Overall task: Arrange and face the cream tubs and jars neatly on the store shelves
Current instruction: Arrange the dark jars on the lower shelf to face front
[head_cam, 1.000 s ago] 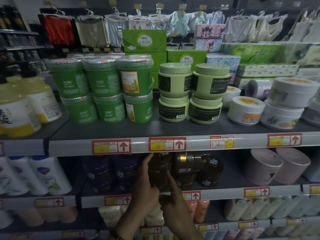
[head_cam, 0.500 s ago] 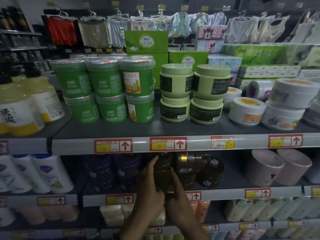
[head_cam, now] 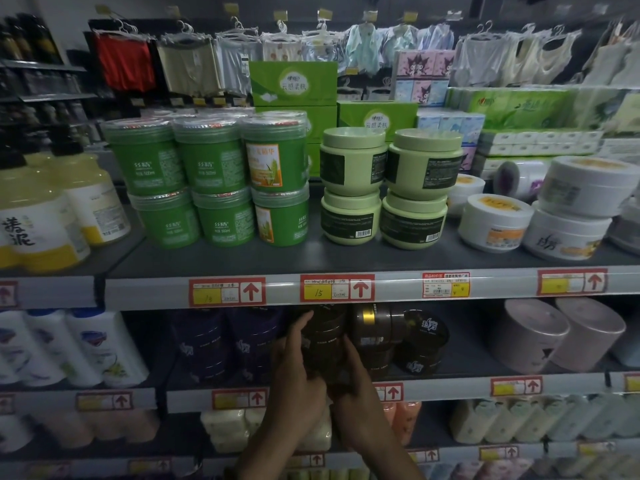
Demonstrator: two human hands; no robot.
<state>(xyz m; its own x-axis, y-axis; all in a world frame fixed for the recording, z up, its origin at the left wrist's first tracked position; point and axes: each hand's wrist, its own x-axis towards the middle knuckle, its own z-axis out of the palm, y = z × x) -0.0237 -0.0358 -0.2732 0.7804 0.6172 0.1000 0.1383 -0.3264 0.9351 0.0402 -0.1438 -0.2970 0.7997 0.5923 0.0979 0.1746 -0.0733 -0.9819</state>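
Left hand [head_cam: 294,386] and right hand [head_cam: 360,405] hold the dark jar [head_cam: 323,344] upright, grips curled round it.

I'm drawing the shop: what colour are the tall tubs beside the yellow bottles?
Bright green tubs; the head view shows them best.

Dim light falls on dark grey metal store shelves [head_cam: 346,262], each front edge faced with a pale rail [head_cam: 398,289] bearing red-and-yellow price tags [head_cam: 227,292]. Above the top shelf's back edge hang garments [head_cam: 187,67] on white plastic hangers; a pale wall [head_cam: 59,6] shows at the upper left.
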